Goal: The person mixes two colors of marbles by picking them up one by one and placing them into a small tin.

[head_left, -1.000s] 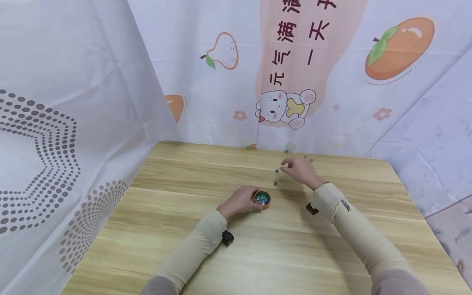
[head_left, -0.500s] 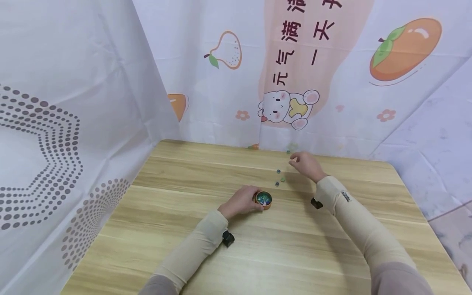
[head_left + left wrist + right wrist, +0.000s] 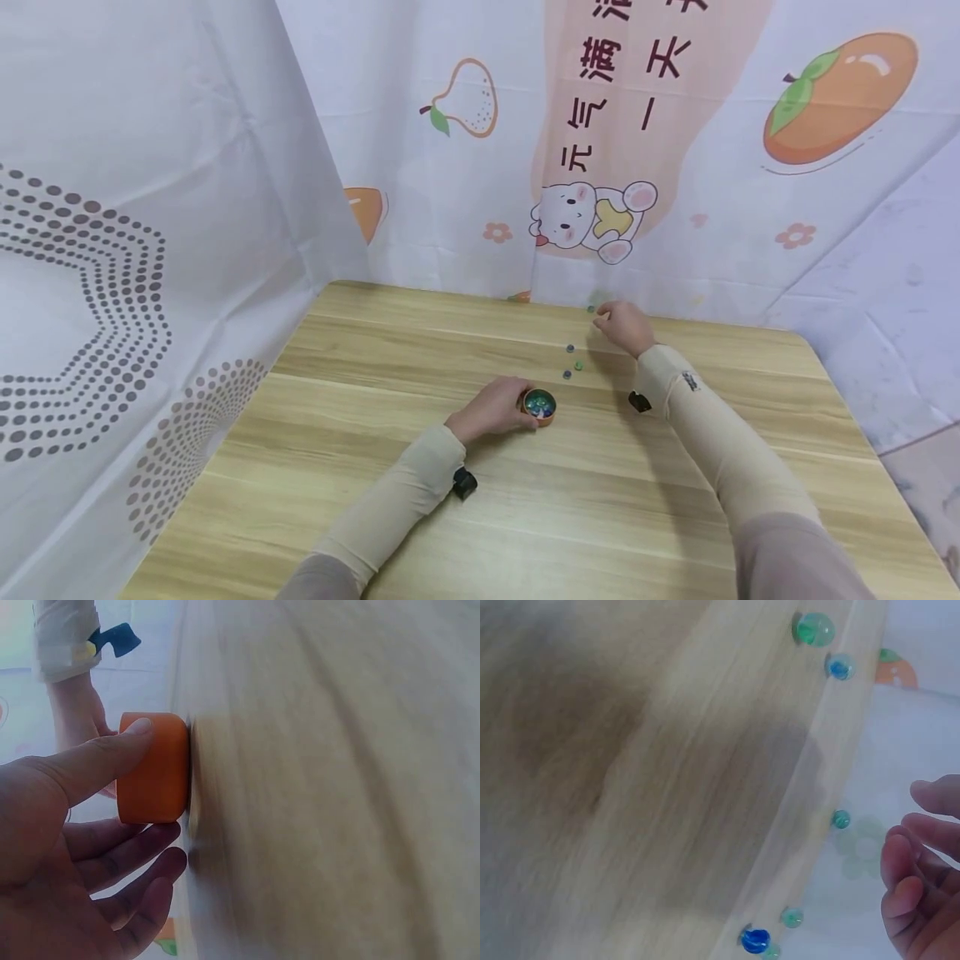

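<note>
My left hand (image 3: 495, 408) grips a small round orange dish (image 3: 550, 419) that stands on the table. Several glass marbles (image 3: 539, 402) lie in it, blue and green. In the left wrist view the thumb lies along the dish's orange wall (image 3: 154, 776) and the other fingers are at its far side. My right hand (image 3: 627, 327) hovers over the table's far side, fingers loosely bent, with no marble visible in it. Closest to it is a teal marble (image 3: 591, 309) by the back edge. The right wrist view shows a green marble (image 3: 815, 629) and a dark blue marble (image 3: 755, 940).
Between the dish and the right hand lie loose marbles: a blue one (image 3: 570, 348), a green one (image 3: 578, 366) and another blue one (image 3: 567, 375). A printed curtain (image 3: 450, 208) hangs right behind the wooden table (image 3: 375, 367), and a dotted one (image 3: 225, 208) on the left.
My right hand has moved farther back, toward the table's far edge, and its fingers have drawn closer together. The left hand keeps its grip on the dish. The head view has shifted slightly.
</note>
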The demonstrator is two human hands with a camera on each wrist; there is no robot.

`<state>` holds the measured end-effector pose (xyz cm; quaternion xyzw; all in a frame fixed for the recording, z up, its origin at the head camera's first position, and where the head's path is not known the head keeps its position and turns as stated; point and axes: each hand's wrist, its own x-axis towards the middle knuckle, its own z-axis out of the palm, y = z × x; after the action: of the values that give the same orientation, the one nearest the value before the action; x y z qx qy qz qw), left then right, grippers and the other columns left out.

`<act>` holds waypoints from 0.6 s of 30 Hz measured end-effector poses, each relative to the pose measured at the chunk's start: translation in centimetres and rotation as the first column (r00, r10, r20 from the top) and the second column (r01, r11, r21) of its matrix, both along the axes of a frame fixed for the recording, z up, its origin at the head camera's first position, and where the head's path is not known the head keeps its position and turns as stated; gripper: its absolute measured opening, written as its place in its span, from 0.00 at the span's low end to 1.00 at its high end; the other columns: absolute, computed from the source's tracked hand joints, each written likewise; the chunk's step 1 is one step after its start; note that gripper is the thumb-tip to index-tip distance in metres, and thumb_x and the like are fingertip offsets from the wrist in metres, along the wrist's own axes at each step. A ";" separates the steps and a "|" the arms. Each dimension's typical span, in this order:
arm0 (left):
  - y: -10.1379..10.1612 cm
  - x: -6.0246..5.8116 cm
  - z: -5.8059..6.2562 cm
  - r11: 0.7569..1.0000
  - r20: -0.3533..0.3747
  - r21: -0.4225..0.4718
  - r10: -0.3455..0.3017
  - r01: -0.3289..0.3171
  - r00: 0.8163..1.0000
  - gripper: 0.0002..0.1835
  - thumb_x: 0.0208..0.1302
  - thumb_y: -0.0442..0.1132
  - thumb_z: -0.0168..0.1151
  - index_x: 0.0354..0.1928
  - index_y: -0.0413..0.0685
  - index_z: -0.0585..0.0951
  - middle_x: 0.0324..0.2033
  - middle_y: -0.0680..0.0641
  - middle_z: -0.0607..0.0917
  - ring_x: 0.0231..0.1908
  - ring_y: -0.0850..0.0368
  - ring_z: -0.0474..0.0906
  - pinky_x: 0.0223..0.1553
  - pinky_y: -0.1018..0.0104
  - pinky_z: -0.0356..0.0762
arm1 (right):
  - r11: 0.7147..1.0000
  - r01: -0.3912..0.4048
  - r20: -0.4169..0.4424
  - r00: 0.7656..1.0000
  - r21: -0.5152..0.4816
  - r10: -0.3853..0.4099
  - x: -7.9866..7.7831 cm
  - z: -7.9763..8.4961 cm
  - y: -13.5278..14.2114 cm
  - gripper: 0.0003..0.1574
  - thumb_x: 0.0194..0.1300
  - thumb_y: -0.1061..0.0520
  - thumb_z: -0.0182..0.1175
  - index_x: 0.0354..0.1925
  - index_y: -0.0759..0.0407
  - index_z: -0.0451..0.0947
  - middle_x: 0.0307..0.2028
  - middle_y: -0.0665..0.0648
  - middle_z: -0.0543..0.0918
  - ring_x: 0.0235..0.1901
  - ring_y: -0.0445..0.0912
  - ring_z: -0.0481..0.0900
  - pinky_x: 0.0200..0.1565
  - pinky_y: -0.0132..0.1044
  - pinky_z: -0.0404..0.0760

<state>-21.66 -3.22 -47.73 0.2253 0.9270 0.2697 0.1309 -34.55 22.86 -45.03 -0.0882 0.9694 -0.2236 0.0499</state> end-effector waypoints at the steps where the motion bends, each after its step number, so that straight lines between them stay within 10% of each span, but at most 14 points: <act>1: 0.0 0.0 0.0 1.000 0.000 -0.004 -0.001 0.001 1.000 0.31 0.54 0.49 0.74 0.58 0.45 0.77 0.51 0.48 0.83 0.52 0.55 0.78 0.56 0.62 0.74 | 1.000 0.004 0.006 1.000 0.001 -0.004 -0.2 -0.1 0.0 0.24 0.70 0.53 0.54 0.56 0.68 0.76 0.46 0.68 0.83 0.41 0.55 0.81 0.42 0.46 0.80; 18: 0.1 0.0 0.1 0.999 0.001 -0.038 -0.001 0.001 1.000 0.32 0.55 0.49 0.73 0.60 0.45 0.76 0.53 0.48 0.83 0.53 0.55 0.78 0.57 0.63 0.74 | 0.996 0.079 0.040 0.996 0.042 -0.080 -2.3 -2.3 0.2 0.25 0.70 0.55 0.51 0.59 0.69 0.73 0.58 0.71 0.77 0.57 0.65 0.75 0.59 0.58 0.73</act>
<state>-21.64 -3.08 -47.58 0.2232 0.9317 0.2521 0.1360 -36.86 23.08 -47.34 -0.0438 0.9752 -0.2075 0.0628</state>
